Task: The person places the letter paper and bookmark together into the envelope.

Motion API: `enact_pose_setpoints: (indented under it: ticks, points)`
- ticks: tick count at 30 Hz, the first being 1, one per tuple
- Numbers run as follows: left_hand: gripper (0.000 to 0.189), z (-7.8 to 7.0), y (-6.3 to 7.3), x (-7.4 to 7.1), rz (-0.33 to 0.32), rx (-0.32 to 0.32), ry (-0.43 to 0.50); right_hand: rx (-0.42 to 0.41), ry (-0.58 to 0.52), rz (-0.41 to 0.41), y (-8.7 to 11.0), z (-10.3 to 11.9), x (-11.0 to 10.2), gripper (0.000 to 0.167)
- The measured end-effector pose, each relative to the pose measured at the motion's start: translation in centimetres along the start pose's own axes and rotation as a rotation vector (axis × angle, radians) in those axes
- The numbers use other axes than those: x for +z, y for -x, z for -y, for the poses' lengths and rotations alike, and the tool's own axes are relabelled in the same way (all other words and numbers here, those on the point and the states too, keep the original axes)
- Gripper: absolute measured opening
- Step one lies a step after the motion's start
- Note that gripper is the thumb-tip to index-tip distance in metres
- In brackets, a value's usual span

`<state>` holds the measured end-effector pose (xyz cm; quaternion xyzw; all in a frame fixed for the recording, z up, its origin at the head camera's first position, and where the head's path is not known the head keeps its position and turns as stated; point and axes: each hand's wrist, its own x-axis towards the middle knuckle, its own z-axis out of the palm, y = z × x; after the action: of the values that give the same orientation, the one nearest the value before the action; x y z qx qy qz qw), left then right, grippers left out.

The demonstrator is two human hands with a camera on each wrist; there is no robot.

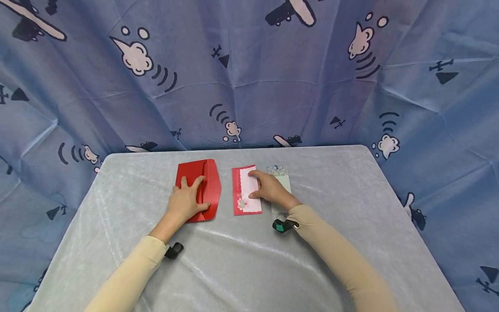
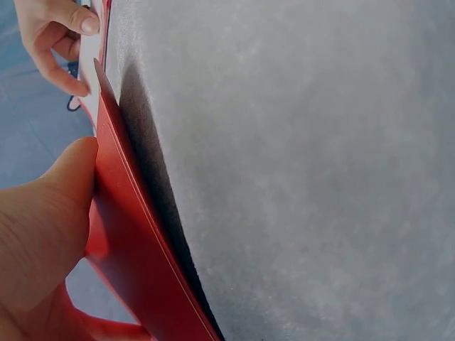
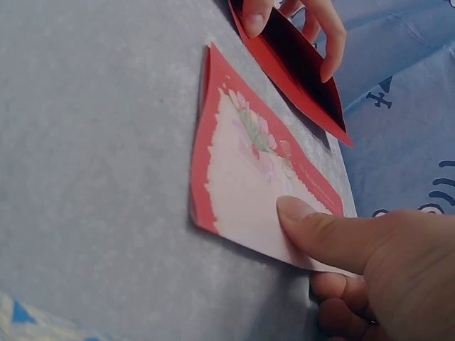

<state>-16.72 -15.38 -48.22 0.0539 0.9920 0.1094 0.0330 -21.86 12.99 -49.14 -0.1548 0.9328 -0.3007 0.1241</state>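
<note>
A red envelope lies at the left with its flap folded out to the right. My left hand rests on it with thumb and fingers spread near its mouth, which gapes dark in the right wrist view. One long edge stands slightly off the table in the left wrist view. Right of the envelope is a red-and-pink greeting card with printed flowers. My right hand pinches the card's right edge, thumb on top and fingers below. A pale card with patterned ends lies partly hidden under my right wrist.
The table is covered with a grey-white cloth. Behind it hangs a blue curtain printed with planes and clouds. Black wrist cameras sit at both sleeves.
</note>
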Motion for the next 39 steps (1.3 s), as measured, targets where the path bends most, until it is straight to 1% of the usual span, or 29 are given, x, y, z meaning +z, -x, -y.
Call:
enact_pose_setpoints:
  ticks: [8, 18, 23, 29, 36, 39]
  points:
    - [0.089, -0.1, 0.0, -0.1, 0.005, -0.002, 0.011, 0.002, -0.023, 0.015, -0.1, -0.2, -0.2, 0.070]
    - [0.089, -0.1, 0.1, 0.0, 0.007, -0.007, 0.006, -0.027, -0.075, 0.009, -0.1, -0.5, -0.2, 0.068]
    - [0.089, -0.1, 0.0, 0.0, 0.009, -0.009, -0.001, -0.033, -0.107, 0.017, -0.1, -0.5, -0.4, 0.063]
    - [0.089, -0.1, 0.0, 0.0, 0.013, -0.010, 0.001, -0.059, -0.130, 0.015, -0.2, -0.5, -0.6, 0.057]
    - [0.090, -0.2, 0.0, -0.1, 0.021, -0.015, -0.012, -0.067, -0.258, -0.001, -0.1, -0.1, -1.0, 0.052]
    - [0.090, -0.2, 0.1, -0.2, 0.028, -0.021, -0.011, -0.057, -0.284, -0.003, -0.1, 0.1, -1.0, 0.051]
